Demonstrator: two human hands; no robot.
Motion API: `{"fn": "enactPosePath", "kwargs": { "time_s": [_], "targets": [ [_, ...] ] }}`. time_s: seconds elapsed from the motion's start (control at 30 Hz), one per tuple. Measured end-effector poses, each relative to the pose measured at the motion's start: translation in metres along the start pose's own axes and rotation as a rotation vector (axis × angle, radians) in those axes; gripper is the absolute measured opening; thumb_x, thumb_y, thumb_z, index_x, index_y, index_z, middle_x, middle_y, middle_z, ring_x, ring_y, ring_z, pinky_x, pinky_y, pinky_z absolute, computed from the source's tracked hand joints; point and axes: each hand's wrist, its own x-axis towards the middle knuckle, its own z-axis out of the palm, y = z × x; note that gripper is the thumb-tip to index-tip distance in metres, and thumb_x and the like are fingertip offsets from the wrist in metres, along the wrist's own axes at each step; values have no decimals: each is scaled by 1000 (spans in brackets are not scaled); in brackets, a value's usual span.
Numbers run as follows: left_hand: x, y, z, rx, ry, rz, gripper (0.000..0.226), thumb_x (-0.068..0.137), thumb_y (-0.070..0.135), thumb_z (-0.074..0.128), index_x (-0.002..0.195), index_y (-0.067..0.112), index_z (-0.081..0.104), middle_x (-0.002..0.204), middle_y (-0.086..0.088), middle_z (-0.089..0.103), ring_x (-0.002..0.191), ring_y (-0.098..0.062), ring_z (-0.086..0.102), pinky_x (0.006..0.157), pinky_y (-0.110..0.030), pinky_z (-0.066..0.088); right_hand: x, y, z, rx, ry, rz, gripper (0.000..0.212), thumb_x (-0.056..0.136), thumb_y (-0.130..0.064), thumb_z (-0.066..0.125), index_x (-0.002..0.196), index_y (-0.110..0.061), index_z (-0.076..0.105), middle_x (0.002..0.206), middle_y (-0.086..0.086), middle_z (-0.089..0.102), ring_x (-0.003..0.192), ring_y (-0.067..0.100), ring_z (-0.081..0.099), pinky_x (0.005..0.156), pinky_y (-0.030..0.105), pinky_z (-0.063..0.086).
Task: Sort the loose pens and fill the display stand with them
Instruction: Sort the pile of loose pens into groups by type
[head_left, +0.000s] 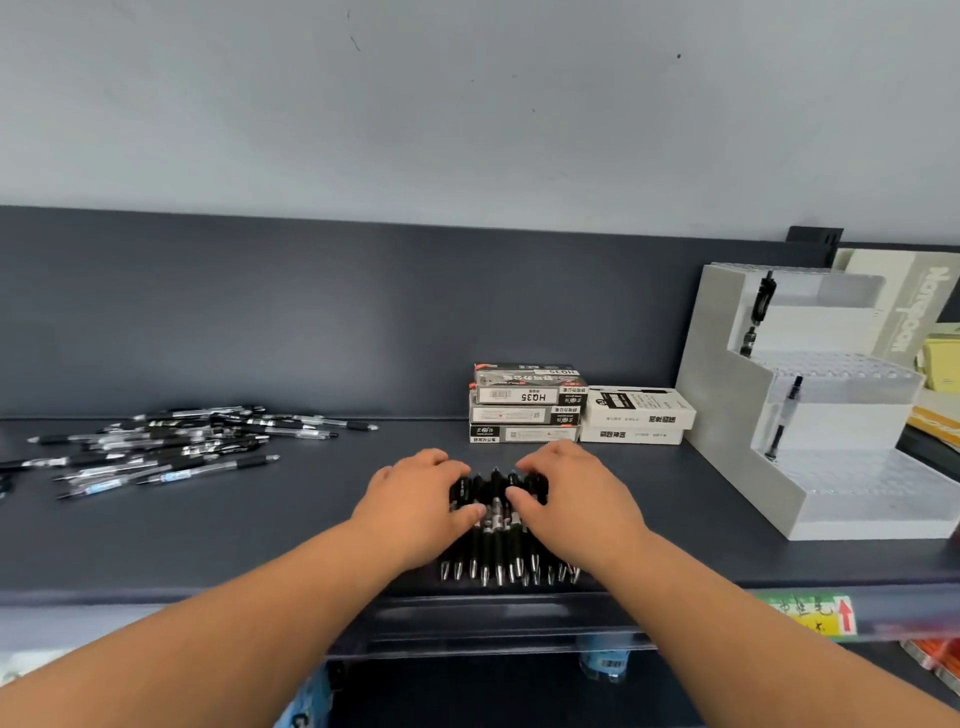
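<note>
A bunch of black pens (501, 540) lies on the dark shelf (260, 540) near its front edge, tips pointing toward me. My left hand (415, 506) and my right hand (576, 499) curl around the bunch from either side, fingers over its far end. A loose pile of black and clear pens (171, 447) is spread at the left of the shelf. The white stepped display stand (810, 405) sits at the right, with one black pen (759, 312) on its upper tier and one clear pen (784, 415) on its middle tier.
Stacked pen boxes (527, 402) and white boxes (636, 415) stand at the back between the bunch and the stand. Notebooks and yellow packets (930, 332) lie beyond the stand. A yellow price label (810, 616) is on the shelf's front rail.
</note>
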Motion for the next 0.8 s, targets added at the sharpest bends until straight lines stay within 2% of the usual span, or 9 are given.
{"fn": "enactPosePath", "kwargs": {
  "time_s": [0.17, 0.33, 0.53, 0.8],
  "targets": [
    [-12, -60, -22, 159, 59, -129, 62, 90, 62, 44, 144, 33, 35, 152, 5, 32, 137, -18, 34, 113, -38, 25, 16, -43, 12, -5, -14, -80, 48, 90, -54, 51, 132, -33, 51, 135, -12, 44, 125, 13, 43, 100, 34, 43],
    [-26, -128, -44, 177, 133, -193, 65, 87, 63, 48, 143, 32, 36, 150, 5, 34, 136, -17, 35, 112, -37, 30, 37, -104, 35, -18, -76, -175, 51, 89, -56, 50, 135, -33, 48, 138, -11, 41, 125, 15, 43, 101, 35, 41],
    [-46, -222, -71, 173, 227, -274, 58, 89, 55, 50, 140, 29, 41, 146, 4, 40, 132, -19, 40, 108, -37, 35, 65, -194, 74, 3, -143, -250, 51, 91, -55, 50, 136, -33, 47, 140, -11, 39, 127, 14, 42, 103, 35, 40],
    [-62, -342, -96, 179, 211, -326, 54, 92, 51, 48, 141, 29, 40, 142, 3, 43, 130, -20, 42, 107, -37, 35, 108, -292, 128, 1, -201, -215, 45, 93, -45, 53, 136, -33, 47, 140, -10, 41, 127, 15, 44, 101, 34, 42]
  ]
}}
